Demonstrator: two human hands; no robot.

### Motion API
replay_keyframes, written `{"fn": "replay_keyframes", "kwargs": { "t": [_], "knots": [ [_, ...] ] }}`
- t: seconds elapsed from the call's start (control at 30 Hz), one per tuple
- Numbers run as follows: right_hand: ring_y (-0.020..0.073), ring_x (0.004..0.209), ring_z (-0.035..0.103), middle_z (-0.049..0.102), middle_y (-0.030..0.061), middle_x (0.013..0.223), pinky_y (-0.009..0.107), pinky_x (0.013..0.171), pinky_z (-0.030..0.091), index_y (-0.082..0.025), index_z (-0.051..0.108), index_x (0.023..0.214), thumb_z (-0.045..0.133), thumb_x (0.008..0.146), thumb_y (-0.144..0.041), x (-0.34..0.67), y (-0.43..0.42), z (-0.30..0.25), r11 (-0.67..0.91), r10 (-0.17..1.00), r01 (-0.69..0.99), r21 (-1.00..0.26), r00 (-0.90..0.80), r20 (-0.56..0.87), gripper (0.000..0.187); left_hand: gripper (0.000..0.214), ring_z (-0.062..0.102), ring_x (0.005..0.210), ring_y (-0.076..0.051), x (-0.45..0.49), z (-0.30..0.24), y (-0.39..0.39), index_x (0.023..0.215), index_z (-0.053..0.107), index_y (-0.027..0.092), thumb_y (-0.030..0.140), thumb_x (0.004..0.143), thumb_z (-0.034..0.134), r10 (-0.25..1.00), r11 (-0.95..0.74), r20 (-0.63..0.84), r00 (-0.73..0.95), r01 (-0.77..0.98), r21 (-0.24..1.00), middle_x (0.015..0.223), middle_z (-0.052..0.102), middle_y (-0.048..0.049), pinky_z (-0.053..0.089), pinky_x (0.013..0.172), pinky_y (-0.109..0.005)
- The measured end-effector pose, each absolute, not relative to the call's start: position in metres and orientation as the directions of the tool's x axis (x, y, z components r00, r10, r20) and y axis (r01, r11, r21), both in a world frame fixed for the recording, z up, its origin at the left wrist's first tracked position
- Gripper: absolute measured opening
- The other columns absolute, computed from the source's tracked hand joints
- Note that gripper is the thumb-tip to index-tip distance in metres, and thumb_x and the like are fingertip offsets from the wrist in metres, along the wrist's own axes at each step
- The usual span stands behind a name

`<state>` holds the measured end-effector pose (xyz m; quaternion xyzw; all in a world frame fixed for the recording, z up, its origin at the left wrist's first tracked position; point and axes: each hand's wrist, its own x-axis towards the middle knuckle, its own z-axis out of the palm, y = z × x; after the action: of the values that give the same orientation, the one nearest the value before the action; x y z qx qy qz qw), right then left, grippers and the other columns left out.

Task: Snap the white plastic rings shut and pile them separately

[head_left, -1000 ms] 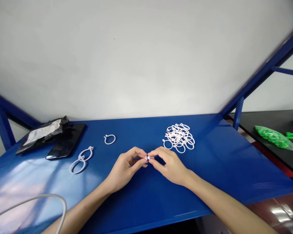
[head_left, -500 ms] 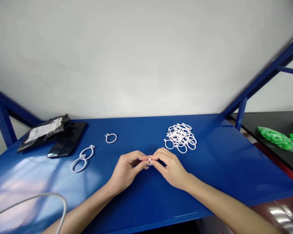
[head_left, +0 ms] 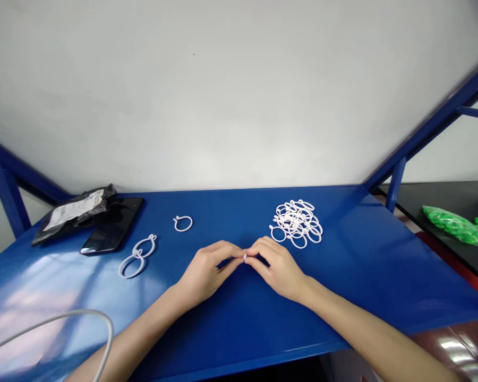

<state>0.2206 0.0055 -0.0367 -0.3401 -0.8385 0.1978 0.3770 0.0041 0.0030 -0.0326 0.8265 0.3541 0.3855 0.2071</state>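
My left hand (head_left: 209, 269) and my right hand (head_left: 279, 269) meet over the middle of the blue table, fingertips pinched together. Between them shows a small bit of a white plastic ring (head_left: 245, 257); the fingers hide most of it. Beyond my right hand lies a loose pile of several white plastic rings (head_left: 296, 223), each with a small eyelet. A single ring with a gap by its eyelet (head_left: 190, 224) rests beyond my left hand. Farther left, two rings (head_left: 132, 276) lie touching, one partly over the other.
A black plastic parcel with a white label (head_left: 72, 208) lies at the back left, beside a black phone (head_left: 112, 225). A pale cable (head_left: 77, 312) loops across the front left. Blue frame bars flank the table (head_left: 302, 318). Right of it, a bag of green pieces (head_left: 456, 225) lies on a dark surface.
My fingertips have closed tighter together, and less of the white ring shows between them. The view has shifted slightly; the rings on the table have stayed in place.
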Motion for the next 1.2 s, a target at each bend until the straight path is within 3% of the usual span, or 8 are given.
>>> {"fn": "replay_keyframes", "kwargs": {
  "t": [0.1, 0.2, 0.3, 0.43, 0.57, 0.7, 0.8, 1.2],
  "knots": [
    [0.0205, 0.085, 0.065, 0.073, 0.0043, 0.090, 0.037, 0.081, 0.053, -0.023, 0.067, 0.096, 0.059, 0.103, -0.030, 0.230, 0.017, -0.031, 0.673, 0.739, 0.496, -0.549, -0.425, 0.522, 0.014, 0.019, 0.073, 0.097, -0.023, -0.013, -0.030, 0.017, 0.107, 0.074, 0.023, 0.027, 0.100, 0.056, 0.761, -0.620, 0.498, 0.415, 0.691, 0.372, 0.107, 0.078, -0.0065, 0.057, 0.089, -0.036],
    [0.0241, 0.086, 0.064, 0.073, 0.0059, 0.090, 0.042, 0.083, 0.052, -0.024, 0.069, 0.095, 0.057, 0.103, -0.031, 0.252, 0.034, -0.024, 0.620, 0.746, 0.643, -0.450, -0.305, 0.592, 0.016, 0.027, 0.067, 0.099, -0.031, -0.039, -0.032, 0.034, 0.110, 0.072, 0.019, 0.033, 0.099, 0.053, 0.844, -0.353, 0.478, 0.244, 0.923, 0.151, 0.107, 0.074, -0.0139, 0.054, 0.089, -0.046],
    [0.0293, 0.095, 0.061, 0.074, 0.0081, 0.092, 0.046, 0.086, 0.052, -0.023, 0.070, 0.097, 0.056, 0.102, -0.031, 0.276, 0.050, -0.023, 0.502, 0.753, 0.786, -0.360, -0.193, 0.629, 0.017, 0.029, 0.063, 0.098, -0.036, -0.064, -0.036, 0.049, 0.100, 0.072, 0.016, 0.036, 0.097, 0.052, 0.910, -0.147, 0.394, 0.131, 0.989, 0.013, 0.102, 0.070, -0.0176, 0.052, 0.084, -0.048],
    [0.0345, 0.104, 0.057, 0.073, 0.0111, 0.101, 0.051, 0.089, 0.052, -0.023, 0.072, 0.100, 0.060, 0.098, -0.031, 0.285, 0.059, -0.027, 0.416, 0.790, 0.858, -0.300, -0.177, 0.587, 0.014, 0.026, 0.061, 0.089, -0.033, -0.077, -0.039, 0.058, 0.086, 0.067, 0.018, 0.028, 0.097, 0.047, 0.931, -0.196, 0.321, 0.175, 0.980, 0.036, 0.088, 0.068, -0.0152, 0.050, 0.078, -0.044],
    [0.0315, 0.106, 0.059, 0.072, 0.0094, 0.102, 0.051, 0.094, 0.052, -0.022, 0.070, 0.103, 0.061, 0.099, -0.026, 0.265, 0.045, -0.027, 0.512, 0.792, 0.771, -0.380, -0.252, 0.556, 0.011, 0.020, 0.063, 0.090, -0.026, -0.057, -0.037, 0.050, 0.091, 0.065, 0.019, 0.026, 0.101, 0.048, 0.899, -0.346, 0.318, 0.302, 0.934, 0.090, 0.091, 0.069, -0.0092, 0.052, 0.081, -0.036],
    [0.0258, 0.103, 0.065, 0.073, 0.0064, 0.104, 0.048, 0.098, 0.051, -0.022, 0.068, 0.105, 0.062, 0.100, -0.027, 0.240, 0.023, -0.026, 0.580, 0.813, 0.607, -0.543, -0.390, 0.433, 0.009, 0.020, 0.064, 0.086, -0.019, -0.023, -0.031, 0.026, 0.093, 0.065, 0.021, 0.024, 0.104, 0.049, 0.708, -0.681, 0.433, 0.558, 0.701, 0.211, 0.090, 0.069, -0.0046, 0.052, 0.079, -0.031],
    [0.0225, 0.099, 0.068, 0.074, 0.0036, 0.102, 0.043, 0.095, 0.052, -0.023, 0.067, 0.105, 0.063, 0.099, -0.028, 0.231, 0.014, -0.027, 0.563, 0.817, 0.522, -0.641, -0.469, 0.335, 0.008, 0.024, 0.063, 0.080, -0.018, -0.003, -0.025, 0.008, 0.089, 0.065, 0.020, 0.020, 0.105, 0.047, 0.551, -0.825, 0.488, 0.677, 0.529, 0.198, 0.085, 0.069, -0.0040, 0.052, 0.075, -0.030],
    [0.0144, 0.078, 0.069, 0.074, -0.0015, 0.088, 0.028, 0.075, 0.057, -0.024, 0.066, 0.096, 0.061, 0.098, -0.025, 0.225, 0.003, -0.017, 0.399, 0.879, 0.355, -0.845, -0.411, 0.242, 0.006, 0.019, 0.068, 0.088, -0.019, -0.003, -0.016, -0.002, 0.097, 0.067, 0.018, 0.011, 0.102, 0.049, 0.428, -0.892, 0.557, 0.712, 0.432, 0.133, 0.095, 0.073, -0.0069, 0.059, 0.079, -0.033]
  ]
}}
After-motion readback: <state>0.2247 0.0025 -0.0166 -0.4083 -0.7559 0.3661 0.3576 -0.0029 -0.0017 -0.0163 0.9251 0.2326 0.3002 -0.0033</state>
